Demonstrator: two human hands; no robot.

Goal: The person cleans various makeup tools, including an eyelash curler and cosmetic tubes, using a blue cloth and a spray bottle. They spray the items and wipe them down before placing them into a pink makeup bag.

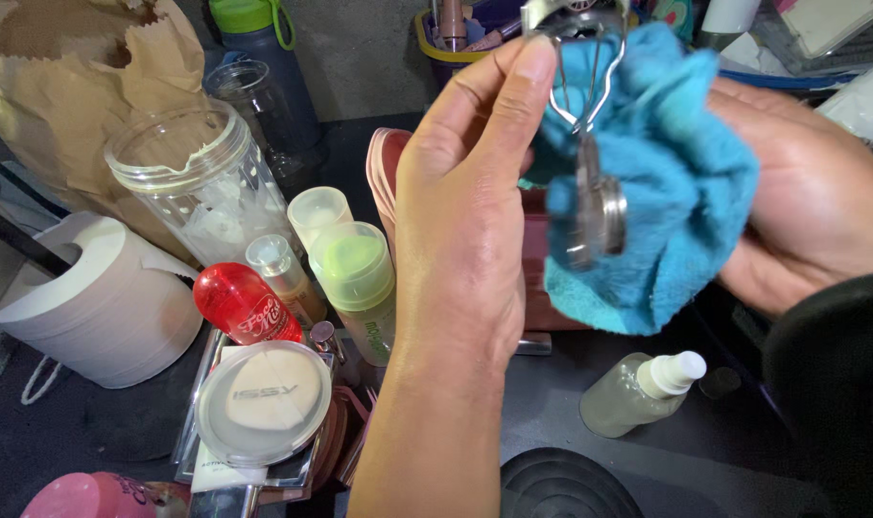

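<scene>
At nine o'clock a roll of white tissue [91, 297] stands on the dark surface [648, 460], with a crumpled brown paper bag [72, 86] behind it at ten o'clock. Just right of the roll, a clear plastic jar [201, 182] stands upright, and a dark bottle with a green cap [264, 67] rises behind it at eleven o'clock. Below the jar lies a red bottle [245, 305], tilted, and at seven o'clock a round powder compact [262, 403] rests on a shiny tray. Beside these stand two pale bottles with light green caps [355, 278], close together.

The left hand [456, 240] fills the middle, back turned to the camera, its fingers [513, 105] raised toward twelve o'clock and pinching the metal eyelash curler [590, 144] near its curved top. The curler hangs upright, its handles blurred, lying against a blue cloth [667, 192] at two o'clock. The right hand [820, 201], at three o'clock, cups the cloth from behind, fingers closed into its folds; the cloth wraps partly around the curler.

At five o'clock a small pale spray bottle [638, 388] with a white cap lies on its side on the surface, well apart from both hands. A round black ridged lid [566, 484] sits at six o'clock.
</scene>
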